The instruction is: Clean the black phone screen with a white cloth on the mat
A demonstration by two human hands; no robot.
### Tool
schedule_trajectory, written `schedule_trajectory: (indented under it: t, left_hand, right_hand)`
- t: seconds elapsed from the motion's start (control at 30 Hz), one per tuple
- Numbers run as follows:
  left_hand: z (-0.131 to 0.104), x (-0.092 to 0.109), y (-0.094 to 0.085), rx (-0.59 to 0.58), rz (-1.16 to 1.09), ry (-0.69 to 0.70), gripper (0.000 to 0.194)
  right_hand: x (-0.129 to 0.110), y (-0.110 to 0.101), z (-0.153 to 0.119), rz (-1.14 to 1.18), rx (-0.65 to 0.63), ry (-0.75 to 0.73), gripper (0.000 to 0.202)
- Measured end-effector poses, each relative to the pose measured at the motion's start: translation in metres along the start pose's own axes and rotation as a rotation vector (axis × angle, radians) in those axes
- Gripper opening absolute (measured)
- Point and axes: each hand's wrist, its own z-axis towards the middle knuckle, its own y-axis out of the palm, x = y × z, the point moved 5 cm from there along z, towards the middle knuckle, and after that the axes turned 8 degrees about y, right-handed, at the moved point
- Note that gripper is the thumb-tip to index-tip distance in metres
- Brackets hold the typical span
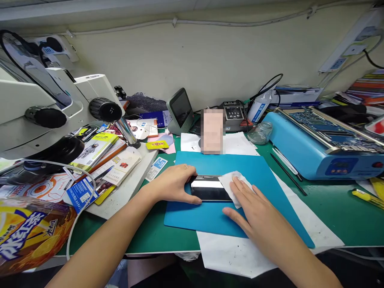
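Note:
A smartphone (210,194) lies screen up and sideways on a blue mat (192,216), with a bright band of light reflected in its dark glass. My left hand (175,183) grips its left end, fingers along the top edge and thumb at the lower edge. Under the fingers of my right hand (250,204), a white tissue (226,180) is pressed onto the right part of the screen. The right thumb is spread away from the tissue, near the mat. The tissue and my fingers hide the phone's right end.
Behind the mat stand a pixelated upright panel (212,132) and a grey-green display device (180,112). A blue machine with circuit boards (303,144) is at right, beside a glass jar (260,133) and tweezers-like tools (288,172). Microscope (102,110), booklets and a drink package (33,232) crowd the left.

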Motion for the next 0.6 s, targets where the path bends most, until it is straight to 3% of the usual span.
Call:
schedule_trajectory:
  t: [0.13, 0.37, 0.6]
  left_hand:
    - [0.0, 0.0, 0.0, 0.002, 0.015, 0.008, 0.054]
    - [-0.001, 0.0, 0.002, 0.01, -0.007, 0.002, 0.052]
    - [-0.001, 0.001, 0.001, 0.002, -0.001, -0.004, 0.052]
  right_hand:
    - [-0.003, 0.006, -0.022, -0.024, 0.071, -0.057, 0.082]
    - [0.0, -0.007, 0.005, -0.003, -0.067, 0.04, 0.083]
    - [-0.008, 0.001, -0.035, -0.047, 0.128, -0.04, 0.079]
